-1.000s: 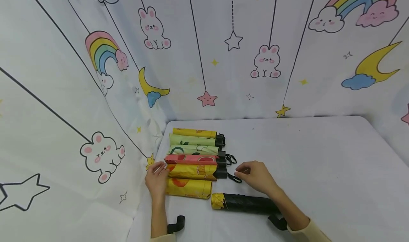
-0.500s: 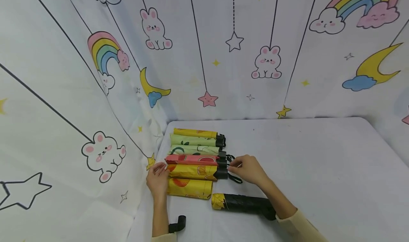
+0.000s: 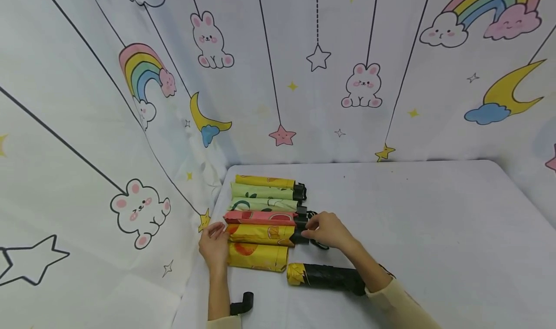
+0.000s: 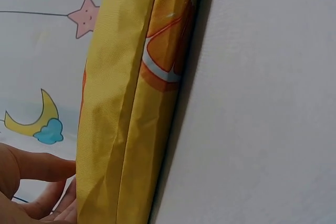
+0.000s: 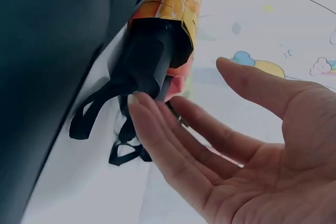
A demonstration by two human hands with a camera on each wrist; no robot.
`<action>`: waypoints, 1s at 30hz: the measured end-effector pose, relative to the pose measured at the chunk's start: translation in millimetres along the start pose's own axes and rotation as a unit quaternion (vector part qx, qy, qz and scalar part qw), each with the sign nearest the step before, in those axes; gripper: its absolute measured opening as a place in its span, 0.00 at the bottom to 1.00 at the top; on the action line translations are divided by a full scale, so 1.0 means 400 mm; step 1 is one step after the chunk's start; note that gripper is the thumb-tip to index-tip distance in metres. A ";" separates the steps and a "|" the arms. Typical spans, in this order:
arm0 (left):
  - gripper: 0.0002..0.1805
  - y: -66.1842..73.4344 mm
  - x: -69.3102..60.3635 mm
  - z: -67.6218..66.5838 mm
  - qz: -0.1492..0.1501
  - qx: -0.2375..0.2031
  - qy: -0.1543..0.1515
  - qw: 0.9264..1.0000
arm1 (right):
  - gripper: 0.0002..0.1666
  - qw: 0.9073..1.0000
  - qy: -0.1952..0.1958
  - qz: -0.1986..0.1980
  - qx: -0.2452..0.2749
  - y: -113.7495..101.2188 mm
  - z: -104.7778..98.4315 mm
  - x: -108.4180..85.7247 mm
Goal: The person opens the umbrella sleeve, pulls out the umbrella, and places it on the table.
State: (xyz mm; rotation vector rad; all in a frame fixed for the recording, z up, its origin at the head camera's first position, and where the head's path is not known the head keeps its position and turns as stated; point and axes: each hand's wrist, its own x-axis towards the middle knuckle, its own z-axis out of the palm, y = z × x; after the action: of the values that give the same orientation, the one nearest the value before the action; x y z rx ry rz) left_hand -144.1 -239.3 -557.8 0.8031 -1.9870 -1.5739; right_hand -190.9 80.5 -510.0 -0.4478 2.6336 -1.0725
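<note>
Folded umbrellas lie in a row on the white table. A yellow orange-print umbrella (image 3: 260,234) has its left end at my left hand (image 3: 214,247), whose fingertips touch or nearly touch it. At its black handle (image 5: 142,56) is my right hand (image 3: 327,230). The right wrist view shows that hand's fingers extended, thumb apart, fingertips at the handle's end beside a black wrist loop (image 5: 94,108). In front lies a wider yellow fruit-print umbrella (image 3: 258,256), no handle visible; a yellow umbrella (image 4: 121,98) covers part of my left hand in the left wrist view.
Behind are a red watermelon-print umbrella (image 3: 260,217), two green umbrellas (image 3: 262,191) and another yellow one (image 3: 264,180). A black umbrella with a yellow end (image 3: 326,277) lies in front, partly under my right forearm. A black curved piece (image 3: 243,304) sits beside my left forearm.
My right hand has moved left, from beside the wrist loop to the handle end of the yellow orange-print umbrella. The left hand has stayed nearly still. The umbrellas show no clear shift.
</note>
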 end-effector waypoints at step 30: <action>0.13 -0.013 0.001 0.007 0.008 0.036 0.009 0.999 | 0.22 0.990 -0.086 0.072 0.084 0.016 0.014 0.057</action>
State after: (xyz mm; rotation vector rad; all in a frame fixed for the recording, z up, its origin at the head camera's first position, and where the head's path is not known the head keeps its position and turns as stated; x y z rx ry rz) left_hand -145.5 -238.4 -563.7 0.8246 -2.0425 -1.4890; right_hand -211.0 72.8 -521.2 -0.2941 2.3638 -1.1421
